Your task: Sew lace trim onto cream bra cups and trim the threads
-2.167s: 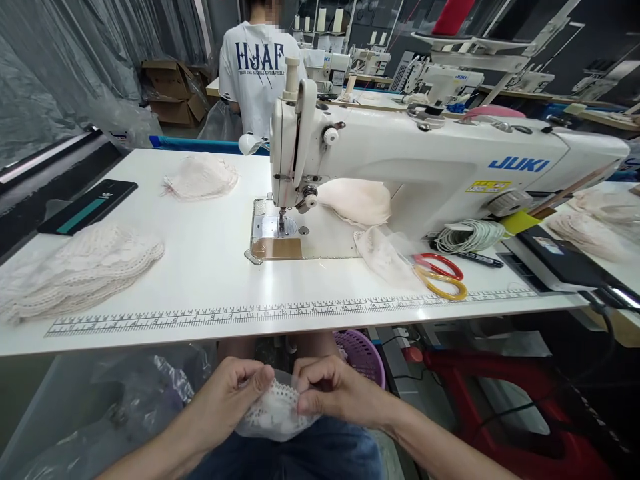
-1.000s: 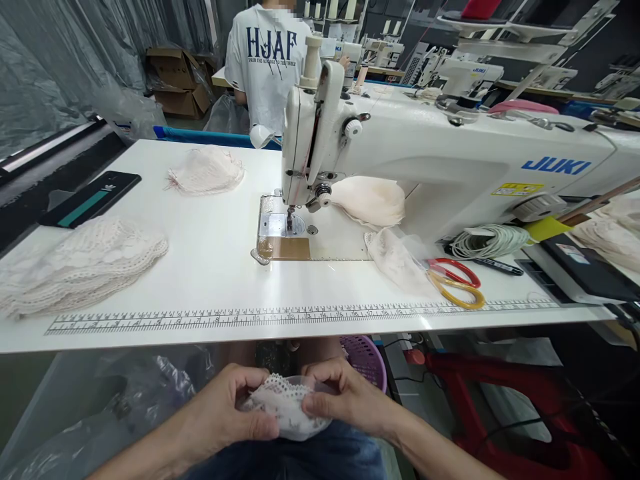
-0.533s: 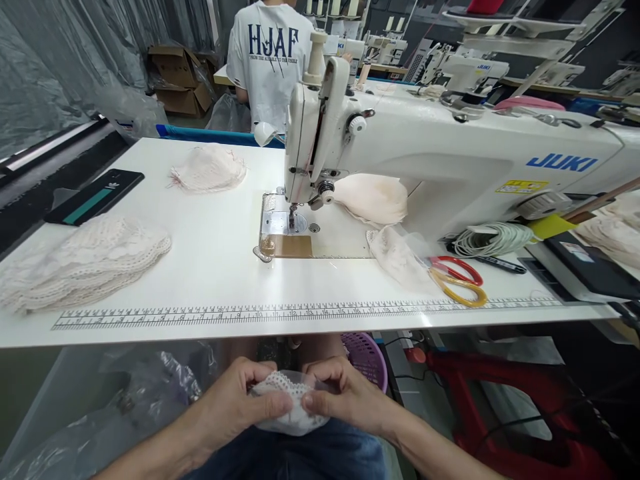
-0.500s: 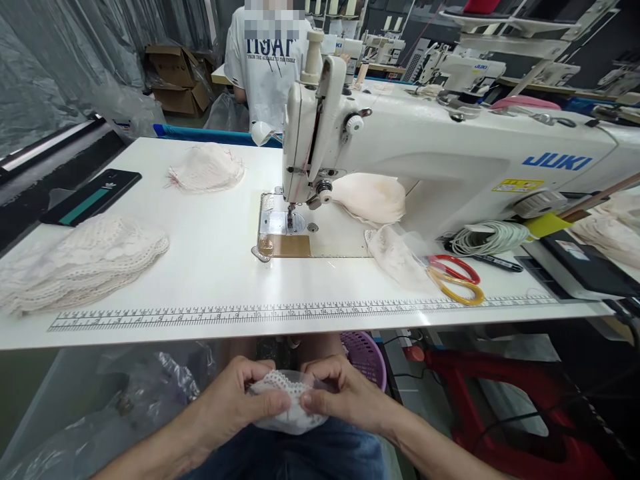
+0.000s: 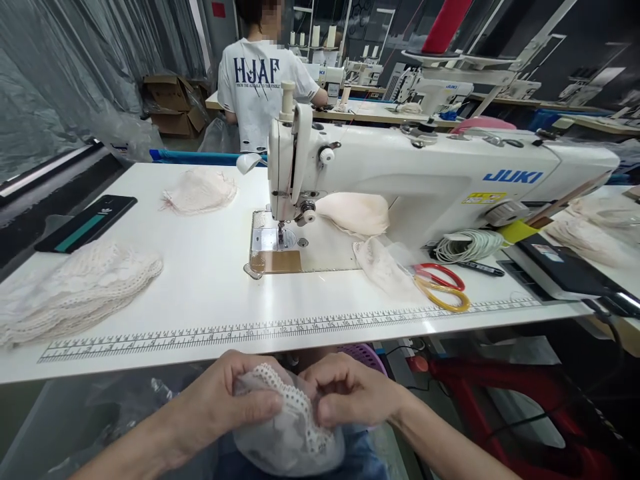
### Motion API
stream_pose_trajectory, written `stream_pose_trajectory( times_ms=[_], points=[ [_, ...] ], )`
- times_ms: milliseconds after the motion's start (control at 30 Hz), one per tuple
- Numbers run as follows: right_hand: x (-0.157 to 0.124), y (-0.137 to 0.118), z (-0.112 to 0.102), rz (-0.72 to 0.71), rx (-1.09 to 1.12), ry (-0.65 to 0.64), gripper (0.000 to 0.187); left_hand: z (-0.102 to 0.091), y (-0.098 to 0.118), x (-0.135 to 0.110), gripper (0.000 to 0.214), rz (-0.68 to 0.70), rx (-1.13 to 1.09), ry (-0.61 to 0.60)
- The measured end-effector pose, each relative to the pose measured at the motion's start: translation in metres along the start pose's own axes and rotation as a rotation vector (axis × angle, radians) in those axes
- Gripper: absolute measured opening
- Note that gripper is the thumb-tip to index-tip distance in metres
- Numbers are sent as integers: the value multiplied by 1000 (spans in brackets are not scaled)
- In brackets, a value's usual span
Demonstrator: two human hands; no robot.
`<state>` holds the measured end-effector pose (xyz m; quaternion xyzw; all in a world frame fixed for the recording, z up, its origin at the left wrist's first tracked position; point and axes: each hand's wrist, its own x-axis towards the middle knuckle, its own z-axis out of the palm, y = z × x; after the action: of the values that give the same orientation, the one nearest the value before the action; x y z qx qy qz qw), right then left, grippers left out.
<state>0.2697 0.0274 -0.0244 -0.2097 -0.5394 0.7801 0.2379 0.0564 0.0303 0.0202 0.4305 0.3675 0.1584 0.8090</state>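
Both my hands are below the table's front edge, over my lap, closed on one white lace fabric piece (image 5: 293, 427). My left hand (image 5: 227, 400) grips its left side with the thumb laid over the scalloped edge. My right hand (image 5: 350, 393) pinches the right side of that edge. The piece bulges downward between the hands. Ahead on the white table (image 5: 200, 267) stands a white JUKI sewing machine (image 5: 410, 180), its needle (image 5: 281, 230) over the metal plate with nothing under it.
A stack of white lace pieces (image 5: 75, 290) lies front left, a pinkish piece (image 5: 200, 190) farther back, cream pieces (image 5: 355, 213) under the machine arm. Red and yellow scissors (image 5: 443, 287), a coiled cord (image 5: 467, 245) and a phone (image 5: 85, 223) lie on the table. A person in a white T-shirt (image 5: 260, 87) works behind.
My hands have lifted the lace piece a little and turned it, so more of the fabric hangs below them. The view has tilted slightly; the table's things have not moved.
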Motion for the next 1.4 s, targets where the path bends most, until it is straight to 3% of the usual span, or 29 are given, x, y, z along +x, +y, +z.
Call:
stream_pose_trajectory(
  times_ms=[133, 233, 500, 667, 800, 933, 1167, 1400],
  points=[
    [4, 2, 6, -10, -124, 152, 40, -3, -3, 3, 35, -11, 18, 101],
    [5, 1, 10, 2, -156, 216, 33, -5, -5, 3, 34, -37, -5, 102],
    [3, 7, 8, 47, -151, 164, 28, -4, -17, 6, 35, -67, 39, 94],
    [0, 9, 8, 144, -16, 112, 34, -4, -17, 4, 36, -61, 98, 124],
    [-5, 9, 2, 88, -41, 58, 37, -6, -16, 1, 34, -41, 44, 100],
    [-12, 11, -2, 54, -72, 78, 35, -9, -24, -1, 35, -81, -17, 114],
    [-19, 15, -1, 143, -43, 90, 40, -5, -34, 3, 34, -92, -116, 135],
    [-7, 21, 16, 141, -12, 250, 37, -1, -34, 10, 33, -51, 0, 148]
  ],
)
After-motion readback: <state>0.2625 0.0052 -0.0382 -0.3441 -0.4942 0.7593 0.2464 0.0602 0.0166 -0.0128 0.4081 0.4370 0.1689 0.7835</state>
